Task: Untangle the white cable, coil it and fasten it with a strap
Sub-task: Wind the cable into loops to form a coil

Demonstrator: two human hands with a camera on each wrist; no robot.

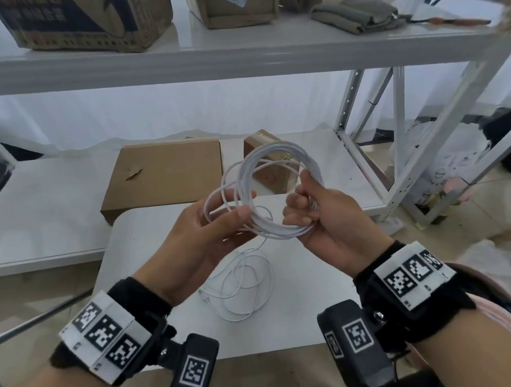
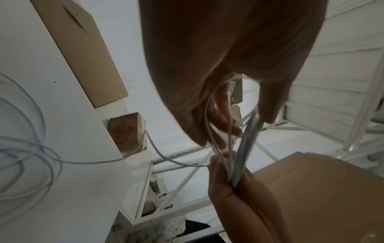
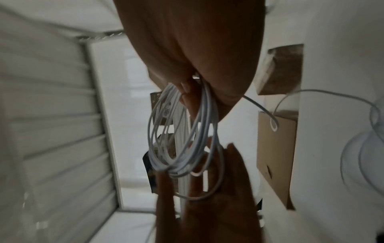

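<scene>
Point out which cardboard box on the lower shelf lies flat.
The wide flat box, left of the coiled white cable held in both hands. The small box beside it stands taller, seen through the coil.

Two hands are showing in the head view: one left hand (image 1: 195, 231) and one right hand (image 1: 323, 217). One white cable (image 1: 280, 171) is showing; the number of turns in its raised coil cannot be counted, and the same cable is trailing down in loose loops on one white surface (image 1: 294, 331). Two wrist bands are showing, one per wrist, each carrying three square printed markers. Two cardboard boxes are lying on the lower shelf (image 1: 43, 199): one flat box (image 1: 164, 174) and one small box (image 1: 262, 148). At least three cardboard boxes are standing on the upper shelf (image 1: 233, 53), beside one folded grey cloth (image 1: 358, 14)
</scene>
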